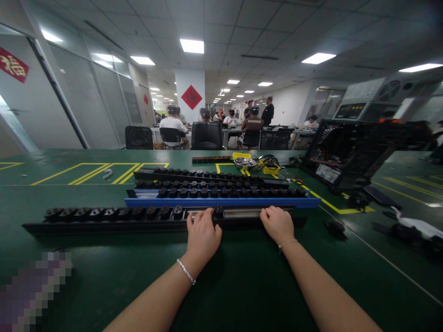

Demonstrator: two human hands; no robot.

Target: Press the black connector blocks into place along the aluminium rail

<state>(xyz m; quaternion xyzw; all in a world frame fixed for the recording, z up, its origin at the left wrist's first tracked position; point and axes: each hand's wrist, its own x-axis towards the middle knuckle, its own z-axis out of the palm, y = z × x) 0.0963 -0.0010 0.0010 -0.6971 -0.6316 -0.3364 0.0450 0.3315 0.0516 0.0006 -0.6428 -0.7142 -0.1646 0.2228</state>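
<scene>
Directly in front of the person, a long black socket rail (104, 227) lies crosswise on the green tabletop (242, 286), with both hands on its middle stretch. Its left portion carries a row of dark sockets (138, 213), packed side by side up to about where the left hand sits. One more socket (218, 211) stands just past that hand's fingertips. From there to the right, the rail's silver channel (242, 212) shows bare, so judging by how things lie, roughly half the rail is filled and the right half is not.

The left hand (203, 235) lies knuckles-up, its fingers bent down over the rail's near edge. The right hand (278, 224) rests the same way further along, fingers curled onto the bare channel. Both are seen from the back, so I cannot tell whether either pinches a socket or merely presses on the rail.

Just behind lies a blue rail (221, 202) full of sockets, and behind that another black rail (207, 175), also full. Further back are a metal bowl (244, 161), yellow floor-style lines (104, 170) marked on the tabletop, and an open computer case (346, 157) to the right. People sit at desks well beyond.
</scene>
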